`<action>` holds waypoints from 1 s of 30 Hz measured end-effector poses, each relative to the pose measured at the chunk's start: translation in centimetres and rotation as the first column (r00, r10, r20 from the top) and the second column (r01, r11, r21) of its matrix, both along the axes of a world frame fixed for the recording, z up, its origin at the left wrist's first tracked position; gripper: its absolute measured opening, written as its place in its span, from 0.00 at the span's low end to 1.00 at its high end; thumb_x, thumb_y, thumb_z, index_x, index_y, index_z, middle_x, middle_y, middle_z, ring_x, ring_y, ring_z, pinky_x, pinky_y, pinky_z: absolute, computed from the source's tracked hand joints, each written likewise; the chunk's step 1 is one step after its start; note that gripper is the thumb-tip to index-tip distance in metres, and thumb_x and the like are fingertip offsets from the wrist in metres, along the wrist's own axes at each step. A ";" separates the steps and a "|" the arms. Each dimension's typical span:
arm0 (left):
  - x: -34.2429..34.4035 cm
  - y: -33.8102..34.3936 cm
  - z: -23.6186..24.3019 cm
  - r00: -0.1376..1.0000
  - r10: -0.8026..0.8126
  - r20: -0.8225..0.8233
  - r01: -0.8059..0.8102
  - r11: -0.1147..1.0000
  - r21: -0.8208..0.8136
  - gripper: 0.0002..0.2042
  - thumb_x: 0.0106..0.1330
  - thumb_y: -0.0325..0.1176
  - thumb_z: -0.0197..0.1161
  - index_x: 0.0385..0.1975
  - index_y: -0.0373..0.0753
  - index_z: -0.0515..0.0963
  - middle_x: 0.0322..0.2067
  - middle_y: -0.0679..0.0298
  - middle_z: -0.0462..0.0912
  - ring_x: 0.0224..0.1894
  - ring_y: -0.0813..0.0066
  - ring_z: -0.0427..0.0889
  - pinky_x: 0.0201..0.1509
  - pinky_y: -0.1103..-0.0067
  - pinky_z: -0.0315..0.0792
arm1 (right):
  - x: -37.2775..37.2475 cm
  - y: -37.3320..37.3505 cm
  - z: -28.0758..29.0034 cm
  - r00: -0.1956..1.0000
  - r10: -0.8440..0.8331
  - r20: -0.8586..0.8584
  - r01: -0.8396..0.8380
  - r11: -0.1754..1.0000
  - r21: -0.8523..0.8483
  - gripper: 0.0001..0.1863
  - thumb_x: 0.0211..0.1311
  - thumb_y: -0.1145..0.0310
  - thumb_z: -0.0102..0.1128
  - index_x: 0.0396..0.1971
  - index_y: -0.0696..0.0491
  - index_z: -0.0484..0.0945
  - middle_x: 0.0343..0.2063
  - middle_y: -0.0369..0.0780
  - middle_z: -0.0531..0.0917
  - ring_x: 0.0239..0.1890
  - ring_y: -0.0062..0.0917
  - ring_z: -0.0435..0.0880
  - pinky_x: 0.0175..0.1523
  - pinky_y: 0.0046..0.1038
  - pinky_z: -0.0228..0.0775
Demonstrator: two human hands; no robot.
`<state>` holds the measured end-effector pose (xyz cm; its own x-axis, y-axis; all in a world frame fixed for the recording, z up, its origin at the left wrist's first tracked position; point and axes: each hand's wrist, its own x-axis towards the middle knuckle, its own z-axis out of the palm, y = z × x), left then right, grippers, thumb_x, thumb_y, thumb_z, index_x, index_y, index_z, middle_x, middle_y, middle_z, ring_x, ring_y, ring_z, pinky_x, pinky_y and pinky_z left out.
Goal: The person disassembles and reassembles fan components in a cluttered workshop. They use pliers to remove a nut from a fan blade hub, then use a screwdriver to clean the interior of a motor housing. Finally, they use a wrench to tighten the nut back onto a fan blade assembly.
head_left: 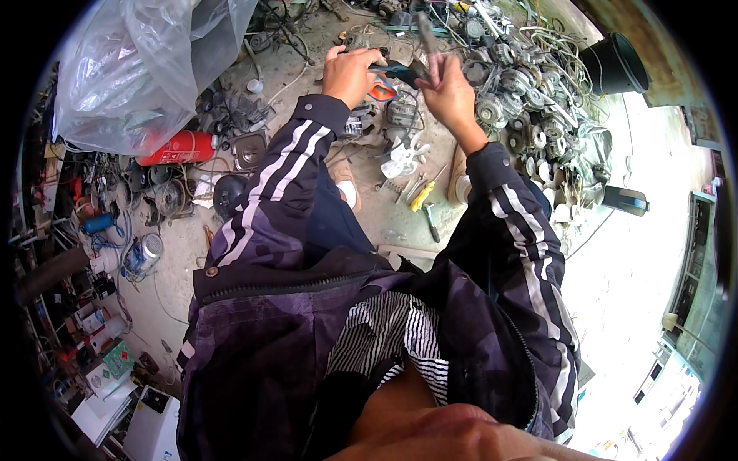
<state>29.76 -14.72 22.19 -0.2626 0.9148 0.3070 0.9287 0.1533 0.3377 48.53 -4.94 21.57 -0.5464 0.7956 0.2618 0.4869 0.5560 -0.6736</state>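
Observation:
My left hand (350, 75) is closed on one end of a dark, flat part (401, 73) that spans the gap toward my right hand. My right hand (450, 92) is closed around a stick-like tool (426, 34), blurred and pointing away from me; its kind cannot be made out. Just under the dark part lies an orange-and-blue piece (382, 88). Small motors (402, 114) sit on the floor below my hands, with a white fan-shaped piece (403, 157) nearer to me. A yellow-handled screwdriver (421, 197) and a dark-handled tool (432, 223) lie between my feet.
Scrap motors and metal parts (523, 92) are heaped at the right, beside a black bucket (615, 63). A large clear plastic bag (131, 77) fills the far left, above a red cylinder (181, 147). Cables and mixed parts crowd the left side.

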 end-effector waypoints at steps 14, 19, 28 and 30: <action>-2.0 -2.3 -0.1 0.993 -0.006 -0.115 0.036 0.966 0.257 0.11 0.54 0.27 0.65 0.34 0.53 0.82 0.35 0.71 0.85 0.36 0.75 0.83 0.60 0.66 0.65 | 6.3 11.9 -1.5 0.802 -0.556 -0.215 0.494 0.822 -0.283 0.26 0.48 0.59 0.72 0.38 0.57 0.67 0.34 0.44 0.79 0.37 0.34 0.80 0.47 0.32 0.71; -13.7 -6.1 -6.9 0.767 0.298 0.569 -0.323 0.944 -0.059 0.12 0.61 0.38 0.66 0.42 0.42 0.80 0.26 0.67 0.84 0.27 0.75 0.81 0.33 0.78 0.73 | 9.8 15.6 -2.5 0.807 -0.447 -0.385 0.186 0.812 -0.553 0.17 0.53 0.63 0.71 0.25 0.54 0.68 0.21 0.36 0.76 0.21 0.19 0.72 0.27 0.24 0.67; -14.6 -23.3 -1.1 -0.013 0.624 0.781 -0.519 0.664 -0.538 0.19 0.67 0.44 0.57 0.56 0.49 0.72 0.55 0.71 0.75 0.54 0.75 0.76 0.46 0.77 0.66 | 6.0 10.8 0.5 0.885 -0.333 -0.325 -0.053 0.621 -0.782 0.28 0.54 0.65 0.69 0.49 0.44 0.60 0.21 0.34 0.73 0.07 0.23 0.66 0.09 0.26 0.62; -13.4 -30.3 -2.3 -0.056 0.682 0.729 -0.558 0.584 -0.589 0.21 0.67 0.46 0.58 0.57 0.47 0.71 0.56 0.71 0.75 0.55 0.78 0.75 0.41 0.84 0.67 | 6.2 10.0 1.7 0.868 -0.316 -0.383 -0.086 0.664 -0.743 0.27 0.54 0.63 0.69 0.48 0.53 0.63 0.18 0.35 0.72 0.09 0.24 0.70 0.09 0.28 0.63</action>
